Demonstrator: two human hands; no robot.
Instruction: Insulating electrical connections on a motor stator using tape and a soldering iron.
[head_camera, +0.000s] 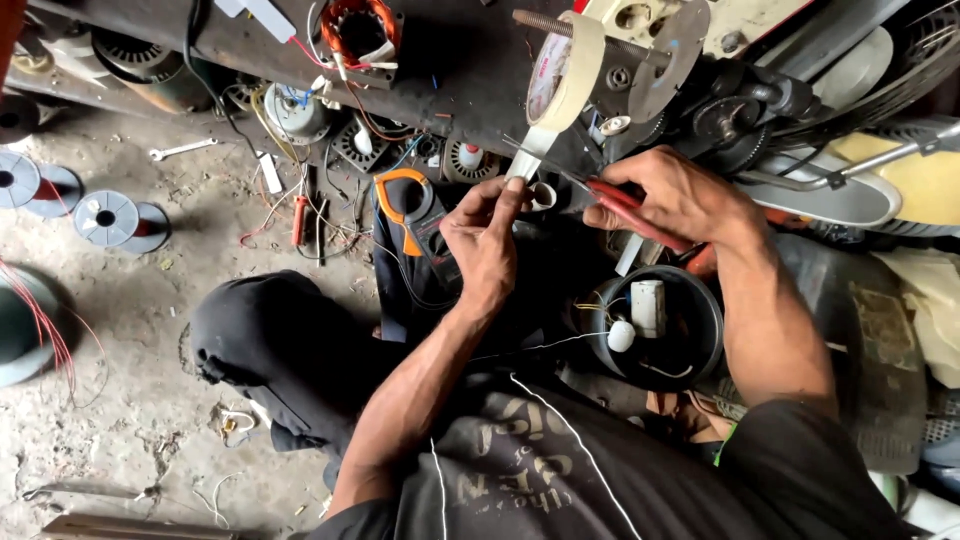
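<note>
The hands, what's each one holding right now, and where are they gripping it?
The left hand pinches the loose end of the masking tape strip. The right hand grips red-handled scissors by the handles.

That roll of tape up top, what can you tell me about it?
The roll of tape is pale cream, like paper masking tape, wound on a ring with a printed inner face. It hangs tilted on a threaded metal rod above the hands. A strip is pulled down from it to the left hand, whose fingertips pinch its end. The right hand holds red-handled scissors at the strip.
</note>
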